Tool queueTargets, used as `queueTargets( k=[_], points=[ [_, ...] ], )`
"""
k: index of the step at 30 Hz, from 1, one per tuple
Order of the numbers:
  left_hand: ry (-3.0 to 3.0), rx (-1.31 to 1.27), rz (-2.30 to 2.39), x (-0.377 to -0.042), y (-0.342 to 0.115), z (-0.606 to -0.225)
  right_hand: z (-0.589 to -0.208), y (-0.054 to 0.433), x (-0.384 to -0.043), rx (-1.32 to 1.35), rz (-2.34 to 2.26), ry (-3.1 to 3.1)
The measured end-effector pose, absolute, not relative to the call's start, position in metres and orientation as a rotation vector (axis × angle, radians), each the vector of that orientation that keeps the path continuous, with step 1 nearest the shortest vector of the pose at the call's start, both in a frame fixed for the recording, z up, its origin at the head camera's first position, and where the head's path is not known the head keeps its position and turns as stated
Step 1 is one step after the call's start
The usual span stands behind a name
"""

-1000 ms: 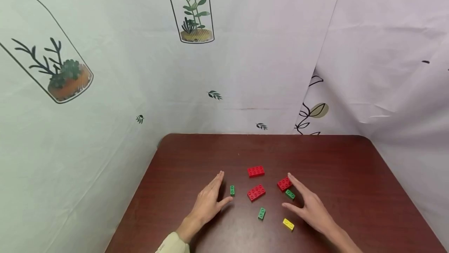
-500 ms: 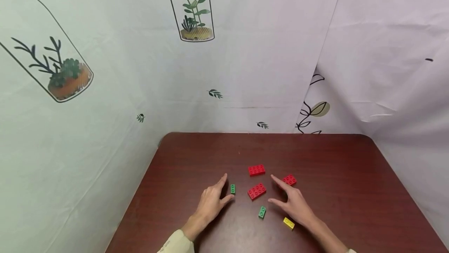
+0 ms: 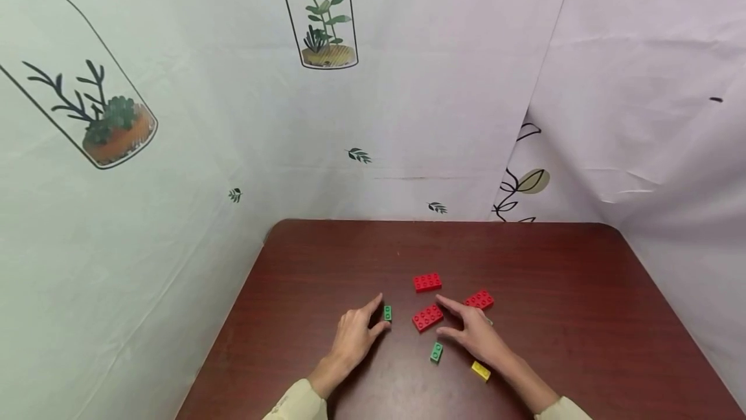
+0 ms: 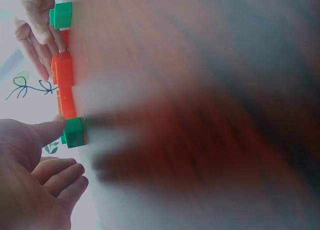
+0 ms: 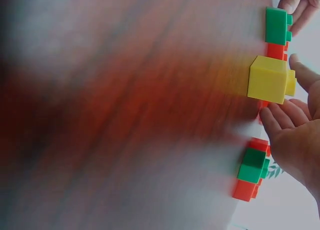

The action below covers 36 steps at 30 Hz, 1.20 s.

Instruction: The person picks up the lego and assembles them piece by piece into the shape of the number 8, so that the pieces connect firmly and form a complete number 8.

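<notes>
In the head view my left hand (image 3: 352, 337) lies just left of a small green toy brick (image 3: 387, 313). Its index finger and thumb are spread, with the thumb tip close beside that brick, also seen in the left wrist view as a green brick (image 4: 74, 132). Nothing is gripped. My right hand (image 3: 479, 337) has thumb and index finger apart at the right side of a red eight-stud brick (image 3: 427, 318). Beneath the right hand, a second green brick (image 3: 489, 321) is mostly hidden. A third green brick (image 3: 436, 352) lies below the right thumb.
A yellow brick (image 3: 480, 371) lies nearer the front, close below the right wrist. Two more red bricks sit farther off, one at the back (image 3: 427, 282) and one (image 3: 480, 299) behind the right hand. The brown table (image 3: 326, 252) meets a printed cloth (image 3: 408, 116).
My right hand has moved left from the right-hand red brick toward the middle red one, covering a green brick. My left hand has edged slightly right toward its green brick.
</notes>
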<state>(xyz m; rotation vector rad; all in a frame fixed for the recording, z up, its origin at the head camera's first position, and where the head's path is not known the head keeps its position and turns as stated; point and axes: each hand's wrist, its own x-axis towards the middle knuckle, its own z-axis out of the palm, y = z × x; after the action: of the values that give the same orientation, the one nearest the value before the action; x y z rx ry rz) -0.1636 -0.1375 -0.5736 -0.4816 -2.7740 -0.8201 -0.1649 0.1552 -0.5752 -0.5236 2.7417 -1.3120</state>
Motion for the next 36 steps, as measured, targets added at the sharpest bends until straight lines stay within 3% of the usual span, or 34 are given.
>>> queueTargets(
  k=[36],
  points=[
    [-2.752, -0.451, -0.762, -0.1631, -0.1282, -0.5750, -0.5744, 0.1477, -0.1699, -0.473, -1.323, 2.825]
  ],
)
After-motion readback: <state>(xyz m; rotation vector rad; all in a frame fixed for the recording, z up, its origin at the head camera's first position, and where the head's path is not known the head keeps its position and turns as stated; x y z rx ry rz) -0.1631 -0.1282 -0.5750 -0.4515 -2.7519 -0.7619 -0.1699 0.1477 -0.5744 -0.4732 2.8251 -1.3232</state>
